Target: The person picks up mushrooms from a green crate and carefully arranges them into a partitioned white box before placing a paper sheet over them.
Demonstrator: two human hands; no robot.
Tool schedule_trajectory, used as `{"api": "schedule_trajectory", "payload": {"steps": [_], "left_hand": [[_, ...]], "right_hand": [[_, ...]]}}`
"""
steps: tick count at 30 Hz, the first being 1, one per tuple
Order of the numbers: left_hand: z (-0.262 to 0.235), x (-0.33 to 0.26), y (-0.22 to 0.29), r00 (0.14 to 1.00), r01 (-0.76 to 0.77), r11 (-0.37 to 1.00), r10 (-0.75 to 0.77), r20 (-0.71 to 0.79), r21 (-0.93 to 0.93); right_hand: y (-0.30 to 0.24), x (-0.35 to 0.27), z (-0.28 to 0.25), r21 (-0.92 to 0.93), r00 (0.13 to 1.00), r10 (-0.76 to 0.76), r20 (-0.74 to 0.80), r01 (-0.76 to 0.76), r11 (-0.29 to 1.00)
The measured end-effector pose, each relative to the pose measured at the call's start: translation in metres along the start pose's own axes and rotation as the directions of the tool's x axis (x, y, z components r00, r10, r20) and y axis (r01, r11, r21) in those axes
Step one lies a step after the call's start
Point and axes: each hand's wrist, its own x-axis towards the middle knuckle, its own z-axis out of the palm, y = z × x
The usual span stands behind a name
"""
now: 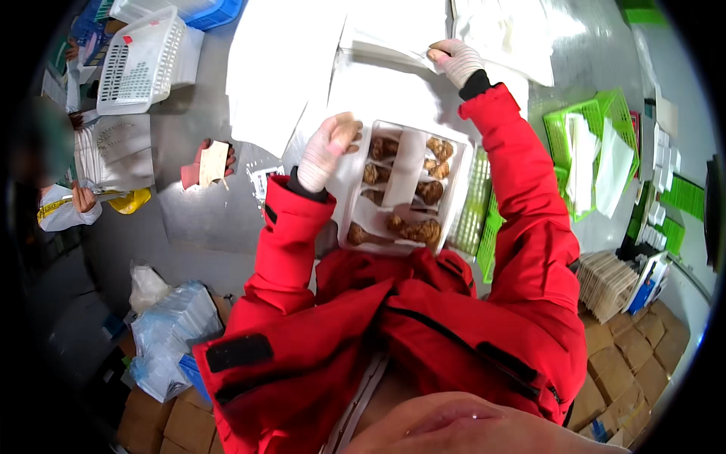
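A white box [463, 163] sits in front of me, holding several brown, knobbly pieces [414, 228] in white paper. A white strip [405, 163] lies lengthwise over its middle. My left hand [330, 147] is beside the box's far left corner, fingers loosely curled and a little apart, with nothing visible in them. Beyond the box, my right hand [456, 62] pinches the edge of a thin white paper sheet [393, 30]. Both palms are wrapped in pale bands.
Stacked white sheets [276, 68] cover the far table. A white basket [140, 64] stands far left, near another person's hand [83, 198]. A glove [198, 170] with a cardboard piece lies left. Green baskets [582, 163] stand right; cardboard boxes [628, 356] are lower right.
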Motion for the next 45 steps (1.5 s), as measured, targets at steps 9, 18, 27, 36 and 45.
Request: {"api": "schedule_trajectory", "payload": {"steps": [9,18,27,36,45], "left_hand": [[0.001,0.016,-0.015,0.976,0.17,0.984,-0.16,0.149,-0.055],[-0.007,-0.015,-0.031,0.962,0.263,0.954,-0.248,0.112,-0.143],[0.003,-0.045,-0.075,0.936,-0.324,0.933,0.293,0.194,0.157],[-0.022,-0.051,-0.109,0.868,-0.421,0.856,0.476,0.14,-0.3],[0.004,-0.105,-0.074,0.93,-0.366,0.882,0.345,0.124,0.296]], "right_hand": [[0.007,-0.117,-0.019,-0.056,0.986,-0.07,0.151,0.079,0.995],[-0.06,-0.194,-0.035,-0.106,0.955,-0.263,-0.139,0.249,0.963],[-0.056,-0.291,-0.009,-0.176,0.977,-0.204,-0.06,0.191,0.966],[-0.039,-0.286,-0.007,0.608,0.959,0.149,0.242,-0.27,0.747],[-0.07,-0.302,-0.016,0.462,0.96,0.154,0.233,-0.249,0.851]]}}
